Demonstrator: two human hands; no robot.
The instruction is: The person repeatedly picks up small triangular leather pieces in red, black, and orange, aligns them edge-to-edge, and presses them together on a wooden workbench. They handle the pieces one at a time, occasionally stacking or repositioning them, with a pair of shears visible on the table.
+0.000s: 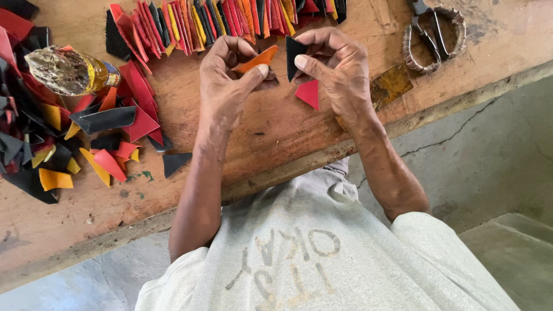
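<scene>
My left hand (227, 80) pinches an orange leather scrap (257, 59) between thumb and fingers. My right hand (337, 69) grips a black triangular scrap (294, 55), and a red triangular scrap (309, 93) hangs just under that hand. Both hands are raised close together over the wooden board (271, 132). Just beyond the hands lies a fanned row of red, orange, yellow and black scraps (224, 20), overlapping one another.
A plastic bottle of yellow liquid (69, 72) lies at the left on a heap of loose coloured scraps (69, 132). Scissors with wrapped handles (432, 37) rest at the far right of the board. A single black scrap (174, 162) lies near the board's front edge. Grey concrete floor (489, 155) lies below.
</scene>
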